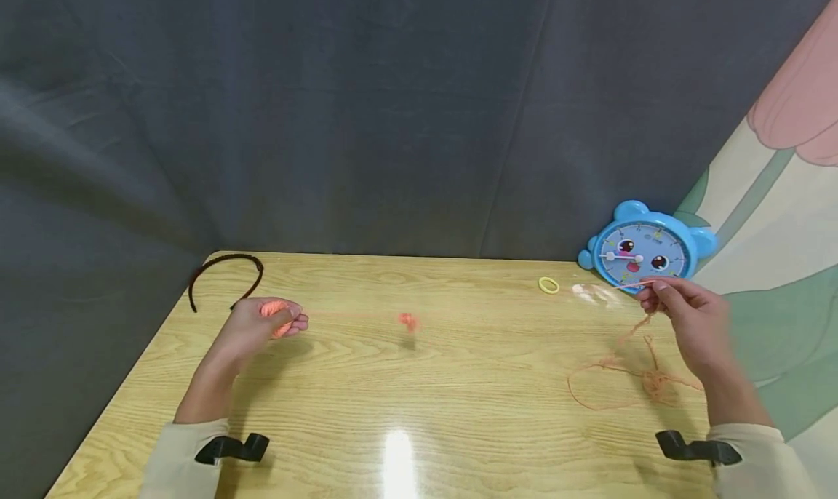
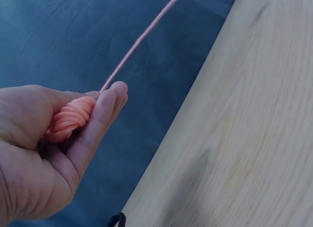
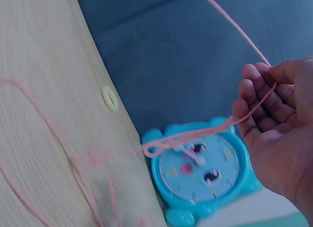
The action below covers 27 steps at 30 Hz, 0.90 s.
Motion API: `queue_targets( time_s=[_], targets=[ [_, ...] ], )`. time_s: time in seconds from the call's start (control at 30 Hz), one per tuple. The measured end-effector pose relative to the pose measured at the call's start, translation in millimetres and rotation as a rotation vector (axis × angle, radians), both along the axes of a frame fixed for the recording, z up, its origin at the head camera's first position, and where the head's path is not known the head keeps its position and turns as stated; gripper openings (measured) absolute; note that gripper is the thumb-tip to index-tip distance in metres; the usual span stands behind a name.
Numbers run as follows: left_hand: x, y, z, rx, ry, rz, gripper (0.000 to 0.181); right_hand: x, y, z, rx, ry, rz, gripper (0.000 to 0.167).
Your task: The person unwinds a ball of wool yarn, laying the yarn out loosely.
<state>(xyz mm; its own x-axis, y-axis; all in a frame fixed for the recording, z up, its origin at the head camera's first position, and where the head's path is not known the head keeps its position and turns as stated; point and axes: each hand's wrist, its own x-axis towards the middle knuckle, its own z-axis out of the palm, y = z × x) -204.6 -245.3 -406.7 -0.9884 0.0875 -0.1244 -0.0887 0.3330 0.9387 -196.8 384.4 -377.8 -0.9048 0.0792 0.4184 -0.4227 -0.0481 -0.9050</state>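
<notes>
L hand [image 1: 252,333] clamped on yarn ball [image 2: 71,120], R hand [image 1: 697,313] pinching taut strand [image 2: 142,38]; prob. winding; next move prob. needs tangle [image 1: 657,384], R side of bench [image 1: 491,426], loosened.

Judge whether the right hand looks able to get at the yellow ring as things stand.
Probably yes: the yellow ring lies uncovered on the table, though the right hand pinches the yarn and may have to let it go first.
</notes>
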Motion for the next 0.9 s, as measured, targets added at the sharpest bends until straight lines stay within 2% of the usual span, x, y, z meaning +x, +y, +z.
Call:
queue_targets(
  time_s=[0.13, 0.27, 0.4, 0.57, 0.7, 0.9],
  targets=[
    [-0.4, -3.4, 0.4, 0.004, 0.01, 0.003, 0.037, 6.9, 24.0, 2.4, -0.037, -0.036, -0.046, 0.022],
    [-0.3, -4.6, -0.4, 0.011, 0.025, 0.004, 0.039, 14.6, 47.0, 3.0, -0.007, -0.099, -0.125, 0.02],
    [-0.4, -5.2, -2.0, 0.023, 0.038, 0.015, 0.039, 20.7, 66.5, -3.2, 0.008, -0.157, -0.209, 0.02],
    [-0.6, -5.9, -2.6, 0.043, 0.047, 0.026, 0.039, 27.0, 86.5, -21.7, 0.017, -0.246, -0.296, 0.021],
    [-1.3, -6.1, -3.3, 0.052, 0.045, 0.027, 0.04, 31.5, 99.2, -41.2, 0.106, -0.328, -0.342, 0.02],
    [-2.3, -4.4, -4.1, 0.044, 0.052, 0.012, 0.042, 35.2, 110.1, -70.5, 0.17, -0.448, -0.293, 0.022]
  ],
)
